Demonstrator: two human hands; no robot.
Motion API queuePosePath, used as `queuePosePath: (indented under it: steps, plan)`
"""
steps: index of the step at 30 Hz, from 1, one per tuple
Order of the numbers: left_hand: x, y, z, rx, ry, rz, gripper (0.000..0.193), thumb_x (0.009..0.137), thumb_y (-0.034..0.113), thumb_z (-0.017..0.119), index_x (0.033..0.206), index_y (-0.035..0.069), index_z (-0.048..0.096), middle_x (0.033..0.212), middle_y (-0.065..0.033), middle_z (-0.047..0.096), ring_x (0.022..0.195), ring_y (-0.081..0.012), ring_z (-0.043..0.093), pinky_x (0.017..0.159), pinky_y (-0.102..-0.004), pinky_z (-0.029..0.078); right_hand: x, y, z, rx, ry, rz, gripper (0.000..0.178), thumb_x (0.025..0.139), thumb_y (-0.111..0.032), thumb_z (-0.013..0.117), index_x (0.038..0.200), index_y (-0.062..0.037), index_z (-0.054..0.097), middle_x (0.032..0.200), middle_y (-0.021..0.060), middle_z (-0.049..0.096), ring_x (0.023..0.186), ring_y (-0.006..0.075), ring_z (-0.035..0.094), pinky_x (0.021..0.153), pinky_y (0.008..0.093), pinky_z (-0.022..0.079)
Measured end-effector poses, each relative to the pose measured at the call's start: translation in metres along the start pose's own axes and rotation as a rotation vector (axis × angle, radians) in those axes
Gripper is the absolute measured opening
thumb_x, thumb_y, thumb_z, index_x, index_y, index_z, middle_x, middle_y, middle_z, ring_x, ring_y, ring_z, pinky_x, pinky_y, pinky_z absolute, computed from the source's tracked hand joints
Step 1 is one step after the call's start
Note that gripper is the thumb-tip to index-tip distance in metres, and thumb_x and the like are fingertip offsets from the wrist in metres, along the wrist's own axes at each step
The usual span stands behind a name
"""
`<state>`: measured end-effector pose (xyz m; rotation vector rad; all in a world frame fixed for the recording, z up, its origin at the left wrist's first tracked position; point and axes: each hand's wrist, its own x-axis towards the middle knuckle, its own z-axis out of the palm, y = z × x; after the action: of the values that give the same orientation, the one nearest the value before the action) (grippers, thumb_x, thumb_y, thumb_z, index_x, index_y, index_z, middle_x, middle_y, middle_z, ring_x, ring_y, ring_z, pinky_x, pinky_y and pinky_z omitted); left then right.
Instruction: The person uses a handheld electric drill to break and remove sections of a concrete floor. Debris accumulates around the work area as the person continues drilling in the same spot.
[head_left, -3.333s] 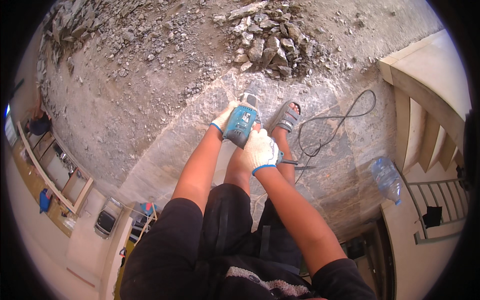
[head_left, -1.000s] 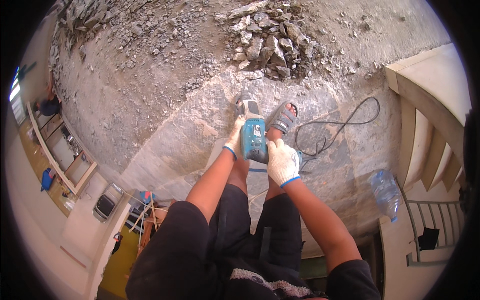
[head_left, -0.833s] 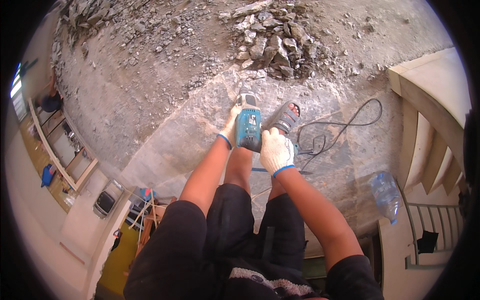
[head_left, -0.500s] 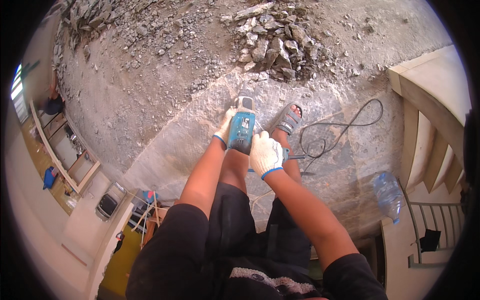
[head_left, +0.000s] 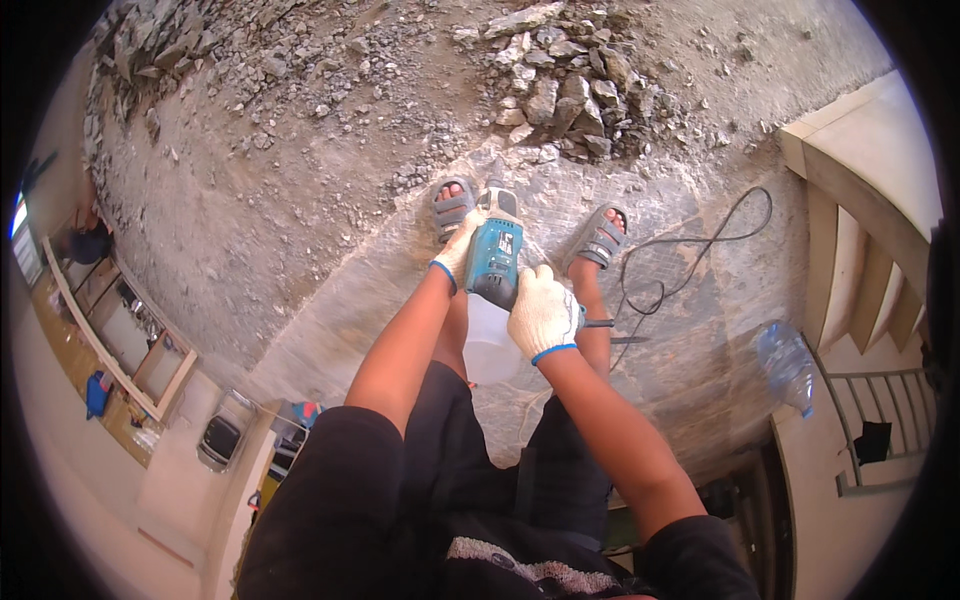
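A teal and black demolition hammer (head_left: 494,255) is held in front of my legs, its grey front end pointing away from me. My left hand (head_left: 460,250), in a white knit glove with a blue cuff, grips the left side of its body. At the rear handle my gloved right hand (head_left: 543,314) is closed, and a short cable end shows to its right. The tool's tip is hard to make out against the stone floor (head_left: 400,262). My sandalled feet stand on either side of the tool.
Broken stone is heaped (head_left: 575,95) ahead, with rubble spread to the left. A black cable (head_left: 690,240) loops across the floor at right. A clear plastic bottle (head_left: 786,366) lies near steps (head_left: 850,270) and a railing. Behind the tool stands a whitish translucent container (head_left: 490,340).
My left foot has come into view beside the tool, and the whitish container now shows between my legs. Both hands keep their grip on the hammer, which sits slightly farther right in view.
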<state>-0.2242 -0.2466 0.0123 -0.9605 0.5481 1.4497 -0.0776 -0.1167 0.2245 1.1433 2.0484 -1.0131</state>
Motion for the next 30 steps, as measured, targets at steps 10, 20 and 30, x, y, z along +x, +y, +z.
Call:
queuePosePath:
  steps: [10,20,30]
  plan:
    - [-0.022,0.072,-0.023,-0.65,0.164,-0.369,0.047,0.114,0.033,0.062,0.153,0.009,0.067,0.135,-0.0106,0.077,0.124,-0.0247,0.072,0.113,-0.04,0.057,0.002,-0.089,0.062,0.092,0.034,0.173,0.023,0.088,-0.007,0.073,0.111,-0.0045,0.073,0.116,0.0223,0.068,0.102,0.0447,0.078,0.088,0.0569,0.061]
    - [0.015,0.065,-0.062,-0.19,0.112,-0.305,0.04,0.113,0.034,0.064,0.142,0.007,0.07,0.125,-0.0131,0.078,0.109,-0.0278,0.076,0.104,-0.0412,0.062,0.012,-0.065,0.08,0.062,0.093,0.219,0.022,0.092,-0.01,0.073,0.114,-0.0058,0.074,0.116,0.0202,0.069,0.099,0.0415,0.079,0.086,0.0554,0.062]
    - [0.008,0.01,0.05,-0.253,-0.337,-0.579,0.041,0.115,0.048,0.065,0.135,0.013,0.07,0.117,-0.0052,0.074,0.098,-0.0188,0.072,0.091,-0.037,0.063,-0.016,-0.039,0.037,0.136,0.192,0.277,0.038,0.083,-0.006,0.078,0.12,-0.005,0.072,0.124,0.0222,0.069,0.104,0.0445,0.078,0.087,0.0545,0.063]
